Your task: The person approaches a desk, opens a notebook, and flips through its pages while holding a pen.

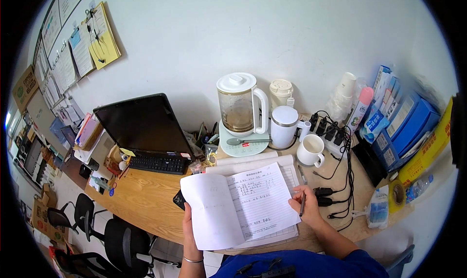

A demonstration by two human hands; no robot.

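An open notebook (260, 202) with handwriting on its right page lies tilted over other papers at the desk's front edge. My left hand (187, 224) grips the notebook's left edge, its fingers partly hidden behind the page. A dark pen (302, 205) is held in my right hand (307, 209), which rests at the right edge of the right page. Beyond the notebook, a glass kettle (237, 108) stands on a pale green base with a spoon (243, 141) on it. A white mug (310, 150) and a lidded white cup (284, 127) stand to its right.
A black monitor (143, 125) and keyboard (158, 164) are at the left. Tangled black cables and plugs (323, 191) lie right of my right hand. Blue folders (406, 125), a tape roll (397, 193) and a spray can (361, 108) are farther right. Black chairs (126, 244) stand at the lower left.
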